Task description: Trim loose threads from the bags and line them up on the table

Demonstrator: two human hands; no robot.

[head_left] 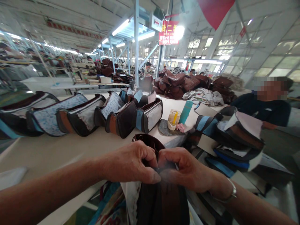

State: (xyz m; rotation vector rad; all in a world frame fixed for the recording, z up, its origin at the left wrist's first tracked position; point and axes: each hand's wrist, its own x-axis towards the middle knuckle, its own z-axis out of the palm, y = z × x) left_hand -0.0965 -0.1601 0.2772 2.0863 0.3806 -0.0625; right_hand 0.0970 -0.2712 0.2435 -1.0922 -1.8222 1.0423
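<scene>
In the head view a dark bag body (161, 203) with a brown stripe stands in front of me, its far rim showing behind my hands. My left hand (133, 162) pinches the near edge of this bag, thumb and fingers pressed together. Close beside it my right hand (185, 168), with a bracelet on the wrist, grips the same edge. The two thumbs nearly meet. Whether anything small sits between the fingertips is hidden. Whitish ragged lining (132, 197) hangs at the bag's left side.
Several similar bag bodies (124, 120) stand in a row along the white table (93, 150). A glue jar (173, 118) and a teal bottle (186, 112) stand beyond my hands. More bag pieces (241, 131) are piled at right, near a seated person (262, 106). Brown bags (173, 82) are heaped behind.
</scene>
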